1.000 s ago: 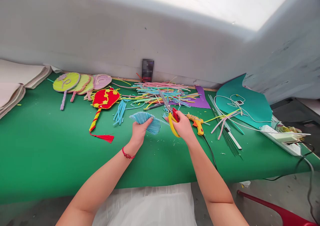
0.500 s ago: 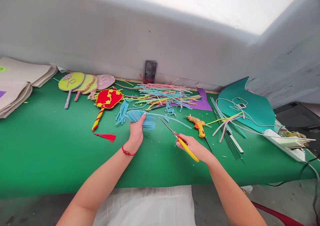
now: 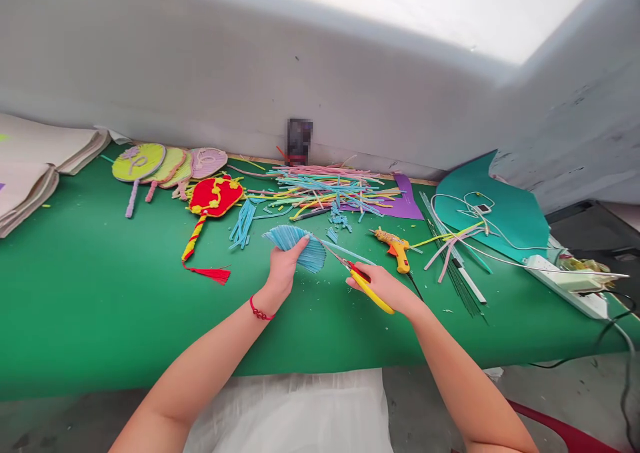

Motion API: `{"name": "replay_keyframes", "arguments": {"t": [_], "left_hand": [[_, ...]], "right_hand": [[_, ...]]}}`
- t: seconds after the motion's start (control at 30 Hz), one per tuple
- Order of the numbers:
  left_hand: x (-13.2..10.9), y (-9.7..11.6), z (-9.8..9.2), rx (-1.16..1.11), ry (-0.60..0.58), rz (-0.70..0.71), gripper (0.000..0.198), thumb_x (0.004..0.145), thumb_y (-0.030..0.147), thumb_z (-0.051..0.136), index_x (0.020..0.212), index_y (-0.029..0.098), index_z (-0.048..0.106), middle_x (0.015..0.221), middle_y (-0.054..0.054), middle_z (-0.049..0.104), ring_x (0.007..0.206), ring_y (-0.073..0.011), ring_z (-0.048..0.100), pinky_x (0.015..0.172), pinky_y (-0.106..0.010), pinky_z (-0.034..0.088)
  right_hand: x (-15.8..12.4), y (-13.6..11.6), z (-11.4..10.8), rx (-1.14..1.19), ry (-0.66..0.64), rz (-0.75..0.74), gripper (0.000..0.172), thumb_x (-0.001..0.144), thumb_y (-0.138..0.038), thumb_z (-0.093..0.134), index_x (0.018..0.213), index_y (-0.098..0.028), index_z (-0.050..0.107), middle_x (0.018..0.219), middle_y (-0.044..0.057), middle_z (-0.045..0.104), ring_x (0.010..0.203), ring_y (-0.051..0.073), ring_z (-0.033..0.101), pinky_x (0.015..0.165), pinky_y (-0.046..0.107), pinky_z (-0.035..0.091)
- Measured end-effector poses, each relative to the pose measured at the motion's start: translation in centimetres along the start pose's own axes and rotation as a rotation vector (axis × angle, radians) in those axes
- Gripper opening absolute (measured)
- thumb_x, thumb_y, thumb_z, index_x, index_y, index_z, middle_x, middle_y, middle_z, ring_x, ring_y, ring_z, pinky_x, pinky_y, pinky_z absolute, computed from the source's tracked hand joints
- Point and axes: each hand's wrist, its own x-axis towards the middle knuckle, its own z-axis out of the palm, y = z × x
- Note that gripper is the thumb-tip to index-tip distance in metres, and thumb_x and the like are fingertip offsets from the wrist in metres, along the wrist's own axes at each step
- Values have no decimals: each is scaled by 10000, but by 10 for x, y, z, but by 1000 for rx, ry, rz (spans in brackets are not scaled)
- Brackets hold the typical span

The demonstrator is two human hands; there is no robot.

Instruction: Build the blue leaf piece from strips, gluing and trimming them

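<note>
My left hand grips a light blue fan-shaped piece made of glued strips, holding it just above the green table. My right hand is closed on yellow-and-red-handled scissors. Their blades point left and reach the right edge of the blue piece. A red bead bracelet sits on my left wrist.
A pile of coloured strips lies behind my hands. A yellow glue gun rests to the right, near thin sticks and a white power strip. Finished round fans and a red tasselled one lie at left. Cloth bags are stacked far left.
My right hand swung the scissors from pointing up at the strip pile, out to the right, then back left so the blades meet the blue piece. My left hand shifted slightly.
</note>
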Motion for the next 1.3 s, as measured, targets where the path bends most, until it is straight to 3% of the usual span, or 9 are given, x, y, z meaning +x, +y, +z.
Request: {"name": "replay_keyframes", "arguments": {"t": [0.5,0.93,1.3], "left_hand": [[-7,-2,2,114,-37,-42,366,573,369,801,831,132,695,891,-75,712,810,-203,652,766,-334,520],[-2,-5,0,26,6,-24,385,559,351,810,857,137,697,925,-78,712,858,-213,654,835,-358,499],[-8,-5,2,92,-21,-48,359,563,357,805,824,137,696,884,-75,718,806,-211,662,782,-346,519]], "right_hand": [[3,-4,-4,157,-75,46,386,782,-594,474,764,-209,454,689,-41,462,585,97,370,510,219,314],[3,-4,0,60,-41,0,359,759,-562,517,725,-214,435,648,-53,433,574,106,361,539,232,314],[3,-6,0,43,-24,-14,361,759,-549,532,704,-212,413,656,-45,449,579,111,352,548,241,325]]}}
